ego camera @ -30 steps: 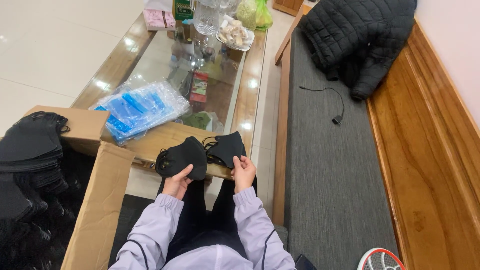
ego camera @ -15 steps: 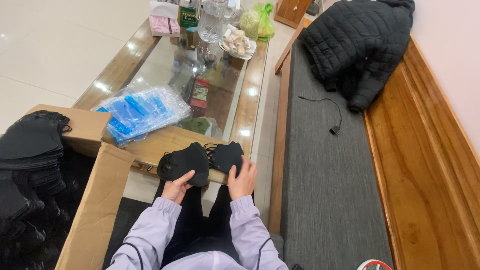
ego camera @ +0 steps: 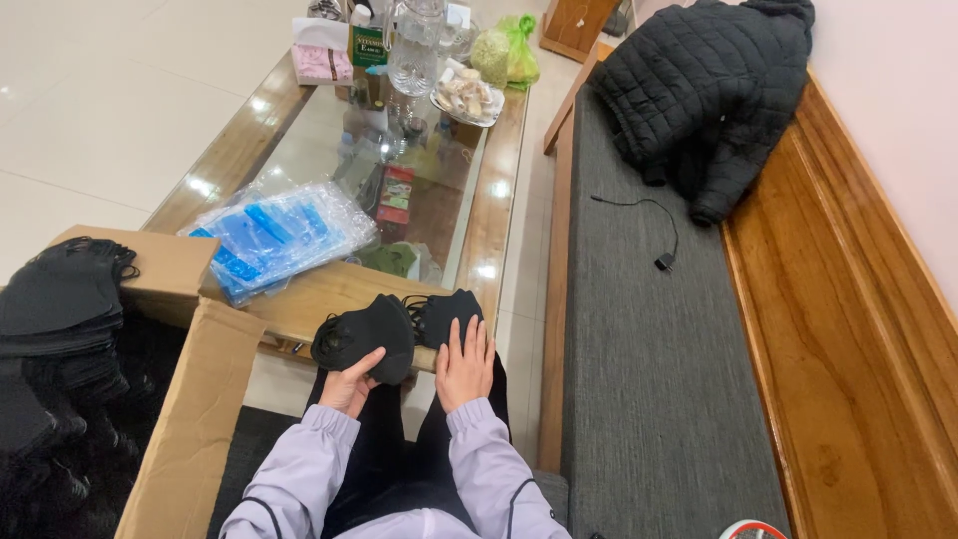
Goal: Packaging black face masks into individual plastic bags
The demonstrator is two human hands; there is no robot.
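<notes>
We judge sorting barely begun: left hand grips one mask, right hand lies flat on another at the table edge, the box stack untouched.

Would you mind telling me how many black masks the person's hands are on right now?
2: one black mask gripped by the left hand, the other mask under the flat right hand. More may be stacked beneath.

Bright, sharp; ceiling-light glare on glass tabletop
</notes>
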